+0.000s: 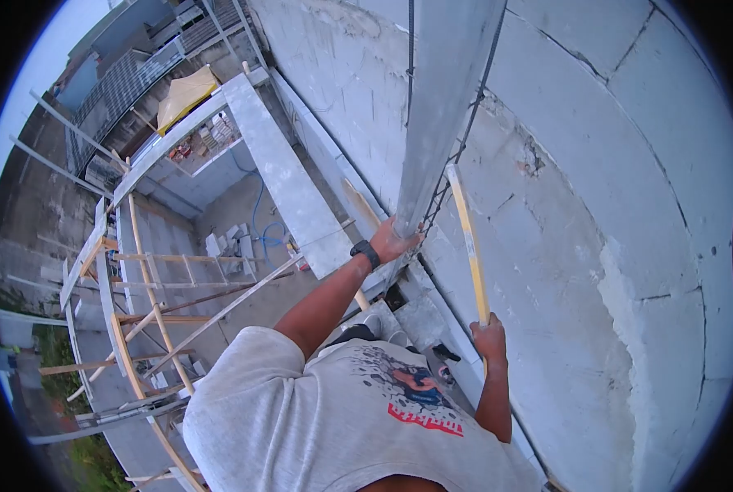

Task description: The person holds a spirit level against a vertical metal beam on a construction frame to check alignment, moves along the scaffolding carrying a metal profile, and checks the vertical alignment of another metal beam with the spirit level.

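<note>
My left hand, with a dark watch on its wrist, grips the lower part of a tall grey post. Steel rebar runs along both sides of the post. In my right hand is a long yellow bar, which slants up and leftward in front of the block wall. The bar's top end is near the rebar. Part of my left fingers is hidden behind the post.
A light plank lies along the wall left of the post. Wooden scaffolding stands at the left over a lower floor with stacked blocks and a blue hose. My shoes are on a narrow ledge.
</note>
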Action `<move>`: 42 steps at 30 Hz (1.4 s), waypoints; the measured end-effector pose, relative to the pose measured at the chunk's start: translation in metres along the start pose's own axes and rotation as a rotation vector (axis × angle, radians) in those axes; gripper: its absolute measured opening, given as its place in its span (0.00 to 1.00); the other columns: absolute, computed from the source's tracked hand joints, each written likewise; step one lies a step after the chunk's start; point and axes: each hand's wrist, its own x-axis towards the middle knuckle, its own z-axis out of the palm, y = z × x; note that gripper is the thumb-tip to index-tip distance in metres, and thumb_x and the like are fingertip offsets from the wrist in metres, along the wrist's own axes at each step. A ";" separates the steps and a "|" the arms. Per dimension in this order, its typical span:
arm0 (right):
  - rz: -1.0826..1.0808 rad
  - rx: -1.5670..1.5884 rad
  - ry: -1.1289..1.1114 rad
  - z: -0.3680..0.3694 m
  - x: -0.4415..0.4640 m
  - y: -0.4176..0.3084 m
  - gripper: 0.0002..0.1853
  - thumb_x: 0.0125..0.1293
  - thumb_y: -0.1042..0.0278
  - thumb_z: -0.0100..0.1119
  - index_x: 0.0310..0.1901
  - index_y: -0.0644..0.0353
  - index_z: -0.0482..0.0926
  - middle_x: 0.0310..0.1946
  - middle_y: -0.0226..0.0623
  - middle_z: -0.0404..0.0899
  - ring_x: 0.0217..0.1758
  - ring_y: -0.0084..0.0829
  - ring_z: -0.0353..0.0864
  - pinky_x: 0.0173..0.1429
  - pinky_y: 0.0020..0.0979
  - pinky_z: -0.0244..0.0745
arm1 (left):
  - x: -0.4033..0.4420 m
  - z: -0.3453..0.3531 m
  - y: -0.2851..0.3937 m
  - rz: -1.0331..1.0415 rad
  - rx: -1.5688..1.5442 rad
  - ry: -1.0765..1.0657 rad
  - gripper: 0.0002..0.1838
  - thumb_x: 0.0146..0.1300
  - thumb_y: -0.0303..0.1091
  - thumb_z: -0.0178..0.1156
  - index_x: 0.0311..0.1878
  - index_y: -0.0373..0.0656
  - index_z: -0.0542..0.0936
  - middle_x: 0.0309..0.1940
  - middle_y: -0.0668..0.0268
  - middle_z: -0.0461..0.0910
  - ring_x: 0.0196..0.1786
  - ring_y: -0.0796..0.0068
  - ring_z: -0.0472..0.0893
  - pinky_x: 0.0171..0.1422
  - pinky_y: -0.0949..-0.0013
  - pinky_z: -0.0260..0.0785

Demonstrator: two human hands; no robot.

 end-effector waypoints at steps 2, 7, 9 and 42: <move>-0.018 -0.066 -0.019 0.004 -0.001 0.013 0.25 0.56 0.56 0.63 0.46 0.72 0.77 0.42 0.66 0.80 0.48 0.63 0.80 0.54 0.53 0.75 | 0.001 0.000 -0.002 0.014 0.002 -0.043 0.22 0.59 0.38 0.72 0.55 0.41 0.80 0.49 0.64 0.84 0.51 0.69 0.82 0.59 0.63 0.74; 0.006 -0.303 -0.102 0.023 0.008 0.027 0.28 0.58 0.47 0.62 0.50 0.64 0.75 0.47 0.57 0.82 0.53 0.57 0.81 0.58 0.50 0.77 | 0.004 -0.005 -0.006 0.075 0.042 -0.002 0.26 0.57 0.40 0.72 0.57 0.40 0.80 0.49 0.59 0.85 0.52 0.68 0.83 0.60 0.63 0.73; 0.069 -0.295 -0.236 0.005 0.016 -0.002 0.30 0.56 0.48 0.63 0.54 0.64 0.74 0.50 0.57 0.82 0.55 0.56 0.81 0.60 0.49 0.76 | 0.001 -0.004 -0.001 0.022 -0.026 -0.018 0.27 0.57 0.39 0.72 0.58 0.40 0.79 0.50 0.59 0.84 0.53 0.67 0.82 0.61 0.63 0.72; -0.423 -1.032 0.134 -0.173 0.025 -0.218 0.12 0.59 0.75 0.62 0.45 0.62 0.79 0.36 0.42 0.85 0.41 0.41 0.87 0.51 0.43 0.76 | 0.006 0.008 -0.006 0.097 0.180 0.011 0.29 0.56 0.35 0.68 0.62 0.41 0.78 0.51 0.56 0.85 0.53 0.64 0.83 0.61 0.64 0.72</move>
